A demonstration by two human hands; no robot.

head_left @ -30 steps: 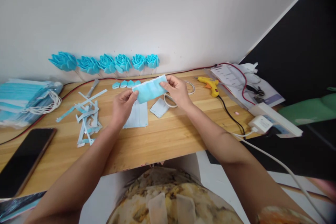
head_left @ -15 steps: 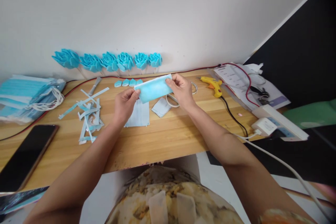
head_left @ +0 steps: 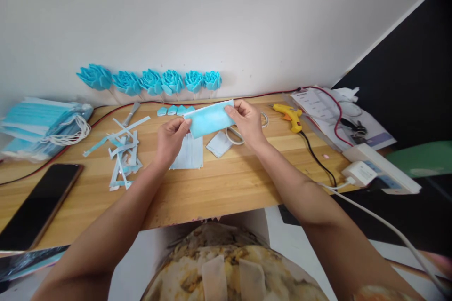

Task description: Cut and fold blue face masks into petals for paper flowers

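Both my hands hold a light blue piece of mask fabric stretched flat above the wooden desk. My left hand pinches its left end and my right hand pinches its right end. Under the piece lie another blue fabric sheet and a smaller pale folded piece. A white elastic loop lies beneath my right hand. Several small blue petals sit in a row just behind the held piece.
Several blue fabric roses lean on the wall. Cut strips lie at the left, beside a mask stack and a black phone. To the right are a yellow glue gun, papers and a power strip.
The view has shifted slightly; my hands keep hold of the blue piece, which now sits a little more level and stretched between them.
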